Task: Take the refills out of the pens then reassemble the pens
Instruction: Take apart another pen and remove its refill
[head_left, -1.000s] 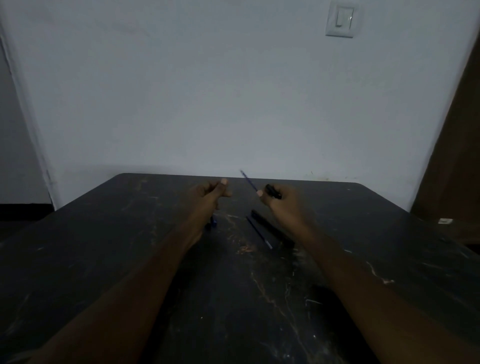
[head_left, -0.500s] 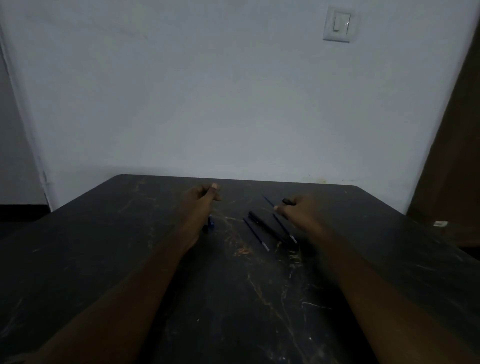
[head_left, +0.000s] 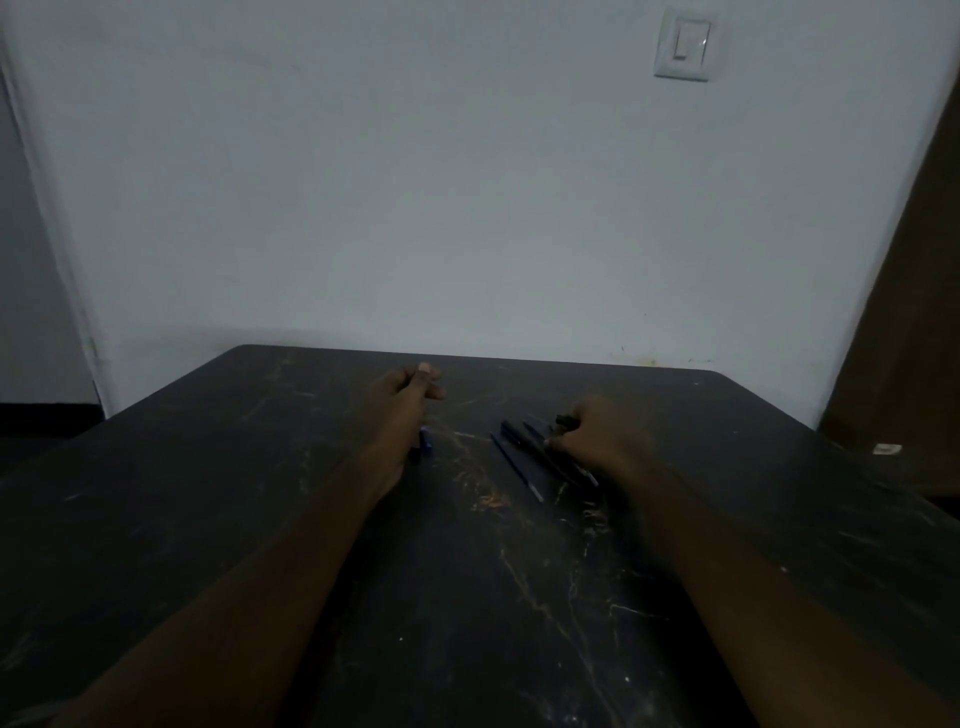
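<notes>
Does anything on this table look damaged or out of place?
The dark table is badly scratched, with pale and orange scuffs down its middle. The loose pen parts beside the right hand fit the task.

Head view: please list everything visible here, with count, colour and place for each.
table: one, black, scratched, foreground
thin refill: one, dark, pale tip, on the table left of the right hand
black pen parts: count unclear, beside the refill
blue pen piece: one, pokes out under the left hand
small black piece: one, in the right hand
light switch: one, white, wall upper right
left hand: curled, grips the blue pen piece
right hand: holds the small black piece
</notes>
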